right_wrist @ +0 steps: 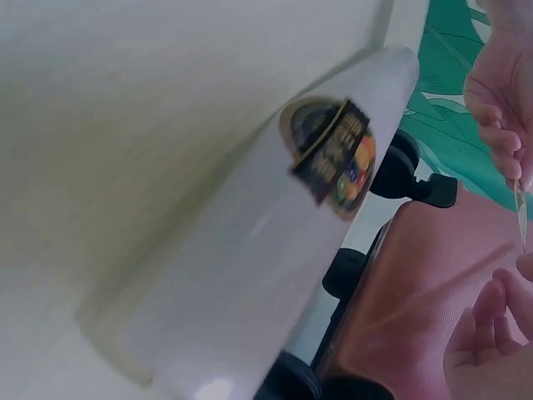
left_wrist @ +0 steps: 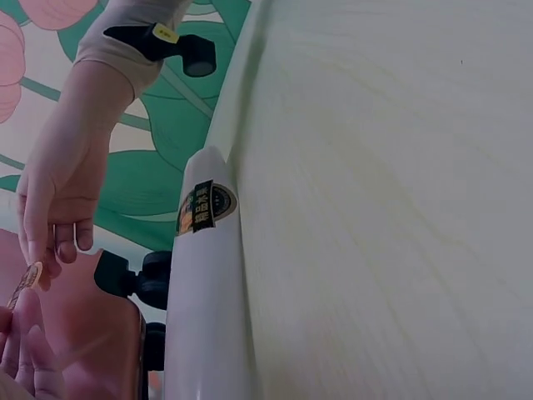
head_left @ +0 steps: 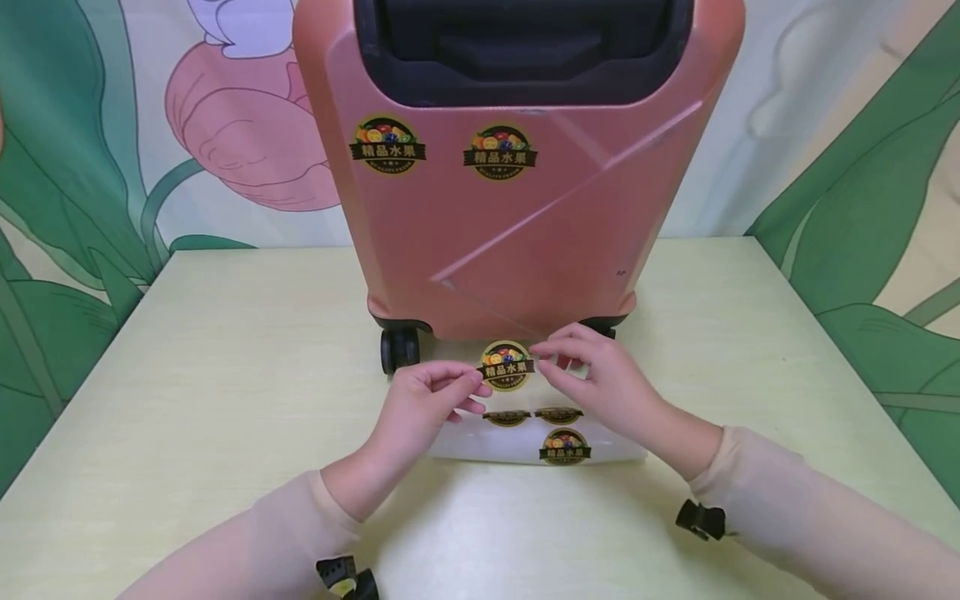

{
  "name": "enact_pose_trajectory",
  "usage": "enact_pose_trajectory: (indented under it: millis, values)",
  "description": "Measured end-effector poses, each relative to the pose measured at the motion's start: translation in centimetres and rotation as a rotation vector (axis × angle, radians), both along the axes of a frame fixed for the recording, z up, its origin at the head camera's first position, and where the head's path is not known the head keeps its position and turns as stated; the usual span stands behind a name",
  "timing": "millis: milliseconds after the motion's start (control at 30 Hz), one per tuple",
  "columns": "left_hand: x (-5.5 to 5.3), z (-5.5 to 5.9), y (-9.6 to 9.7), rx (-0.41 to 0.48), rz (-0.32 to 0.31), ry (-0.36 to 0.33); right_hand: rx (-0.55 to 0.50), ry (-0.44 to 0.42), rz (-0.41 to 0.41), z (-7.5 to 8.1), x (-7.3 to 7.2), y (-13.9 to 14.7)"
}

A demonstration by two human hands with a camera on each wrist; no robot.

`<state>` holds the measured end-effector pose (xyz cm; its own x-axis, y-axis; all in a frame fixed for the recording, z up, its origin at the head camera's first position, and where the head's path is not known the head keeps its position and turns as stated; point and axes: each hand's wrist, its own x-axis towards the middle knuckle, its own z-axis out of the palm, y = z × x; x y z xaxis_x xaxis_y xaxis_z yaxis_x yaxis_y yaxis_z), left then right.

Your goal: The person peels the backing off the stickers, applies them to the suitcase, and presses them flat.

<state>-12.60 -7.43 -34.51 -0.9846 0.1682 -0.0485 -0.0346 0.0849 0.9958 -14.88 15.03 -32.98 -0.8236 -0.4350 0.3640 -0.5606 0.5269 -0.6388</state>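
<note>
My left hand [head_left: 431,396] pinches the left edge of a round black-and-gold fruit sticker [head_left: 506,367] between thumb and fingers. At the sticker's right edge are the fingertips of my right hand [head_left: 600,371], thumb and index slightly parted; whether they touch it is unclear. The sticker shows nearly edge-on in the right wrist view, below the left hand [right_wrist: 504,108]. Beneath both hands lies a white sticker sheet [head_left: 480,442], its front curving down, with several like stickers on it. Behind stands a pink suitcase [head_left: 525,242] bearing two matching stickers, left [head_left: 387,145] and right [head_left: 500,153].
The suitcase stands on black wheels [head_left: 400,350] on a pale table [head_left: 262,333]. Its black handle recess [head_left: 525,50] is at the top. Behind hangs a backdrop [head_left: 247,133] printed with plants. A small black device [head_left: 701,520] is on the right sleeve, and another [head_left: 347,577] on the left.
</note>
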Motion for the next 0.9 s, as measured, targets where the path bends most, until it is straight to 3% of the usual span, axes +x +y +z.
enact_pose_trajectory:
  millis: [100,333,633,900]
  values:
    - [-0.1,0.1,-0.2,-0.014,0.004,0.029,-0.042,-0.097,-0.01,0.1,0.0,-0.2]
    - [-0.5,0.1,-0.8,-0.033,0.005,0.053,-0.099,-0.132,-0.017,0.3,0.0,-0.6]
    - [-1.4,-0.2,-1.3,-0.091,-0.01,0.152,-0.121,-0.095,-0.016,0.5,-0.1,-1.5]
    - [-1.9,0.3,-1.9,-0.129,0.004,0.203,-0.116,0.013,0.012,0.7,-0.8,-2.0]
